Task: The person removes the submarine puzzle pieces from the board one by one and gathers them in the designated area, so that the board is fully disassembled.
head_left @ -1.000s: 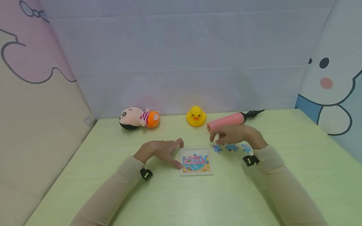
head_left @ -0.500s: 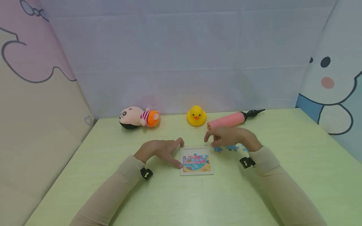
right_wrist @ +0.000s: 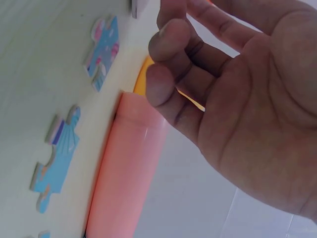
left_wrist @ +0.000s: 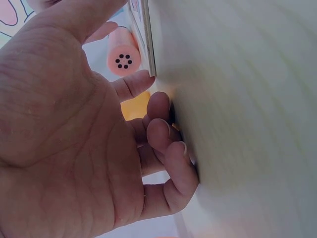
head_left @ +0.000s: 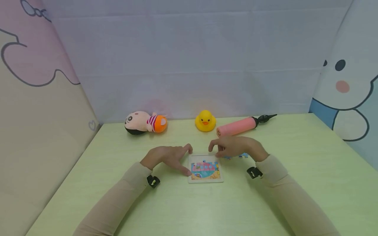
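A small framed jigsaw puzzle board (head_left: 205,181) with a pink and teal picture lies flat on the table. My left hand (head_left: 169,158) rests at its left side, with the thumb at the lower edge area and the index fingertip at the far corner. In the left wrist view the other fingers bend down onto the table. My right hand (head_left: 234,146) hovers at the board's far right corner, index finger bent and apart from the thumb, nothing showing between them. Loose blue puzzle pieces (right_wrist: 57,161) lie beneath and beside it, partly hidden in the head view.
Along the back of the table (head_left: 189,209) are a plush doll (head_left: 145,123) lying on its side, a yellow rubber duck (head_left: 205,121) and a pink hand pump (head_left: 237,127) with a black nozzle. A pale cloth wall stands behind, with printed panels at both sides.
My right hand has moved left and slightly nearer, from over the loose pieces to the board's far right corner. The left hand and the board stay where they were.
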A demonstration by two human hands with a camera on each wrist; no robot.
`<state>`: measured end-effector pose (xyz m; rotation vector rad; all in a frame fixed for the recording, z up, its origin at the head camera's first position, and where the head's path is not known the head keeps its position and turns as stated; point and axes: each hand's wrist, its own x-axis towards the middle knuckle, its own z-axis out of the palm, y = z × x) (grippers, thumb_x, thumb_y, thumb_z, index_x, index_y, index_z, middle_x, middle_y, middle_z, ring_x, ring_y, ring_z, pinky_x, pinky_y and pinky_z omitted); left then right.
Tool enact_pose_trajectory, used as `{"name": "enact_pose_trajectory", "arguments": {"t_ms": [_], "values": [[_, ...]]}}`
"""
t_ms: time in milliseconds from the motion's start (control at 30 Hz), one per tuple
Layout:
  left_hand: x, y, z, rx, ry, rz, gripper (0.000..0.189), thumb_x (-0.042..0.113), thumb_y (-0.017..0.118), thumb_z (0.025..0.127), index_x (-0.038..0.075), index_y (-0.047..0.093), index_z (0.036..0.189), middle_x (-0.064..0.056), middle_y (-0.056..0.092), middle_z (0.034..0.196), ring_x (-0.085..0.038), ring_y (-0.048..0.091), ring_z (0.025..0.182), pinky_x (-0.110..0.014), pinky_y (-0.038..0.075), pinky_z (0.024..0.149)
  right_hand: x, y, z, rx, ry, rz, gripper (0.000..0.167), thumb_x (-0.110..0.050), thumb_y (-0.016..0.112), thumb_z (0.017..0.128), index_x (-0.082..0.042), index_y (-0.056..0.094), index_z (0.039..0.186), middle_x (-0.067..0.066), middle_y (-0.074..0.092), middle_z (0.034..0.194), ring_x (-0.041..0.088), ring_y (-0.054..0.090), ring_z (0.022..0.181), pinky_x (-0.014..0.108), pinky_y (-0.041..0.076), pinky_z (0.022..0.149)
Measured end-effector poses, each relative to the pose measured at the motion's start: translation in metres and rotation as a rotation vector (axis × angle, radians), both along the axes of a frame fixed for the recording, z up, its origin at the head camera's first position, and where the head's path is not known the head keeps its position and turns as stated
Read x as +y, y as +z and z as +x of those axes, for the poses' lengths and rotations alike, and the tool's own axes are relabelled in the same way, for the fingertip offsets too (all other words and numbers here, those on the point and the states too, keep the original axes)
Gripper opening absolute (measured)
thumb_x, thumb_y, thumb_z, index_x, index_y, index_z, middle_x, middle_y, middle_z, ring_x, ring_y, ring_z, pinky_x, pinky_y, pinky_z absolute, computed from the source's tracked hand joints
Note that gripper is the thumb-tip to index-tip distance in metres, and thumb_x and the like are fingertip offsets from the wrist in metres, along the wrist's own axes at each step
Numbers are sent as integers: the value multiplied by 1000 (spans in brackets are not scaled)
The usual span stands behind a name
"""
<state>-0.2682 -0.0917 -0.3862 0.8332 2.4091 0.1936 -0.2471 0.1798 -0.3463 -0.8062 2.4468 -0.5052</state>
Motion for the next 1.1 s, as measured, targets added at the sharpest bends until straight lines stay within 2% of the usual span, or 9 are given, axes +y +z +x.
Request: {"name": "enact_pose_trajectory", "arguments": {"t_ms": [400, 567, 767, 900, 1100], "values": [[1, 0, 1, 8, 12, -13, 78, 60, 77, 79, 29, 30, 134, -2, 54, 106, -19, 54, 100, -37, 43, 90, -10, -4, 3, 4, 9, 13, 25, -19, 63, 100, -18, 60, 125, -2, 61, 88, 15, 56, 74, 30, 47, 68], [1, 1, 2, 6, 5, -3, 78, 60, 77, 80, 28, 30, 134, -2, 54, 106, -19, 54, 100, -36, 43, 90, -14, -6, 5, -2, 11, 12, 25, -19, 63, 100, -21, 60, 125, -2, 61, 90, 15, 55, 79, 31, 46, 71], [0, 7, 5, 2, -27, 19, 77, 58, 76, 82, 23, 30, 134, -3, 54, 104, -19, 54, 99, -36, 43, 89, -21, -8, 7, -4, 70, -7, 25, -14, 62, 100, -18, 58, 125, -1, 62, 88, 14, 55, 76, 30, 45, 71], [0, 9, 6, -1, -25, 28, 76, 57, 76, 82, 22, 31, 133, -4, 55, 102, -20, 54, 98, -37, 43, 87, -25, -11, 7, -18, 114, -23, 24, -13, 61, 100, -14, 57, 124, 0, 63, 88, 13, 54, 74, 28, 45, 70], [0, 4, 3, 21, -20, 0, 77, 58, 75, 82, 26, 30, 134, -2, 54, 103, -19, 54, 99, -35, 43, 87, -30, -14, 8, -19, 130, -20, 24, -10, 59, 99, -16, 57, 122, -1, 61, 85, 12, 54, 72, 27, 45, 70]]}}
